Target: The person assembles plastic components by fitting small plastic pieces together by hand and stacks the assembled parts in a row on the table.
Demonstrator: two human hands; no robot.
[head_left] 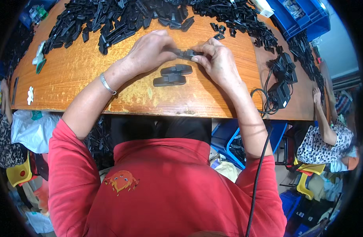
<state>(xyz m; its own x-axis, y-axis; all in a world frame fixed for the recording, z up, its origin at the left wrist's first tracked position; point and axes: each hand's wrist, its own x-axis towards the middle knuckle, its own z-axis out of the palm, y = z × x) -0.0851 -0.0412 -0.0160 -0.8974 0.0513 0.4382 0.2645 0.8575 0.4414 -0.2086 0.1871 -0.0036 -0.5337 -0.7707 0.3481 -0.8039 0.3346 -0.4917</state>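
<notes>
Over the wooden table, my left hand (pixel 153 50) and my right hand (pixel 219 61) meet at a small black plastic piece (pixel 185 54). The fingers of my left hand, slightly smeared by motion, close round its left end. A thumb-and-finger pinch of my right hand grips the other end. Whether it is one part or two joined parts, I cannot tell. Just below lie two elongated black plastic pieces, the upper one (pixel 176 70) touching or nearly touching the lower one (pixel 169 80). A few small black clips (pixel 221 29) rest beyond my right hand.
Black plastic parts (pixel 122 19) heap along the table's far side, with another pile (pixel 236 17) at far right. Black adapters with cables (pixel 282 87) lie right. A blue crate (pixel 304 19) stands at far right; a green-and-white tool (pixel 39 57) lies left. Other people sit on both sides.
</notes>
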